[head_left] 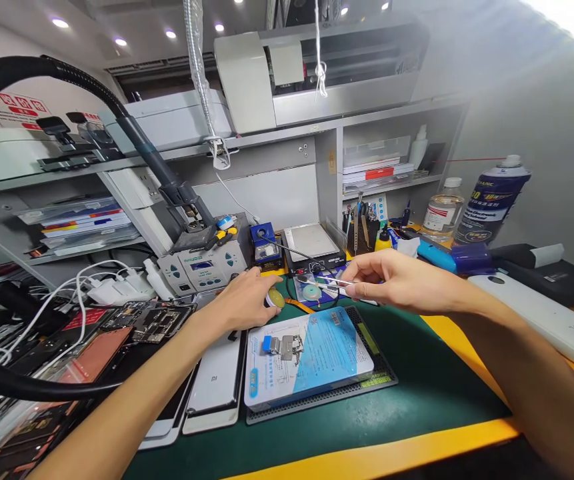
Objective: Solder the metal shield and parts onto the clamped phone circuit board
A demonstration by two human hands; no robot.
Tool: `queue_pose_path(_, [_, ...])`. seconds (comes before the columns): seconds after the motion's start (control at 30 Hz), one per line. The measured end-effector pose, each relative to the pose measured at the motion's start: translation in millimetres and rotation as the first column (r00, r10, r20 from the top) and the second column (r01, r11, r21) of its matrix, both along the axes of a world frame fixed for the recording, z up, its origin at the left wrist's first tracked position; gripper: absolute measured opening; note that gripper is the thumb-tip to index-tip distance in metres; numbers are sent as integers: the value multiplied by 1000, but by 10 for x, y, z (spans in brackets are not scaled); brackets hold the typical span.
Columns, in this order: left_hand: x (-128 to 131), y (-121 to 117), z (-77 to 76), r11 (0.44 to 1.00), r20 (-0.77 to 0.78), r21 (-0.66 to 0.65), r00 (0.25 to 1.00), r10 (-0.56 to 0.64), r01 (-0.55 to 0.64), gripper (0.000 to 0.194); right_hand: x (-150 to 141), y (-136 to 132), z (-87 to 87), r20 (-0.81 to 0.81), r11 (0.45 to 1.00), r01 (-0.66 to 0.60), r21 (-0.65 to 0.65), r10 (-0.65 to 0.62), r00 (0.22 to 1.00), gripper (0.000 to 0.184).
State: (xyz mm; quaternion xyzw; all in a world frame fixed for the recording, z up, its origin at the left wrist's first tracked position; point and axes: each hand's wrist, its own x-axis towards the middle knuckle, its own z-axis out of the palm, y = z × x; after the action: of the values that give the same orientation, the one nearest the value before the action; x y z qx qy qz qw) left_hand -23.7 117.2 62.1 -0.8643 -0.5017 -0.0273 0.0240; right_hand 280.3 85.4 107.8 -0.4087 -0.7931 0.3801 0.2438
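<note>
My left hand (pixel 244 300) reaches forward over the green mat (pixel 417 387), its fingers closed around a small round yellowish tin (pixel 275 298). My right hand (pixel 397 280) pinches thin metal tweezers (pixel 329 283), whose tips point left above a small pale round object (pixel 311 291) and a dark cable. In front of both hands lies a light-blue sheet (pixel 311 357) on a dark grid pad, with a small metal and blue part (pixel 281 345) on it.
A soldering station (pixel 201 265), a blue tip holder (pixel 265 245) and a hot plate (pixel 311 243) stand at the back. White phones (pixel 217 383) and open circuit boards (pixel 147 320) lie left. Bottles (pixel 491 200), a tool cup (pixel 361 230) and a long white device (pixel 541 317) sit right.
</note>
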Motion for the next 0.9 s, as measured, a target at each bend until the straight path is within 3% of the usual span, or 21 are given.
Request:
queue_pose_path(0.13, [-48,-19,88,1000,75,1,997,21,-21,42,-13,-1,-4,-5,1000,1,-7,-1,1000,29])
queue_pose_path(0.33, [-317,-155,583,971,317,124,936,155,-203,40,-34,-22,-4,-23,999,25,-25,-25,999,29])
queue_pose_path(0.43, [-476,-328,717,960,362,100,908,208,-260,38,-51,-34,-15,-25,999,39,-32,-40,999,31])
queue_pose_path(0.53, [-602,-522,652,961,357,36,902,245,-275,36,-66,-18,-60,-1,999,24,-46,-24,1000,34])
queue_pose_path(0.67, [-691,-726,427,962,351,-49,897,269,-269,37,-86,21,-131,63,999,-1,-40,3,998,37])
queue_pose_path(0.9, [-540,-887,95,983,407,-96,895,181,-155,35,-221,-15,-141,153,998,-24,-49,32,988,37])
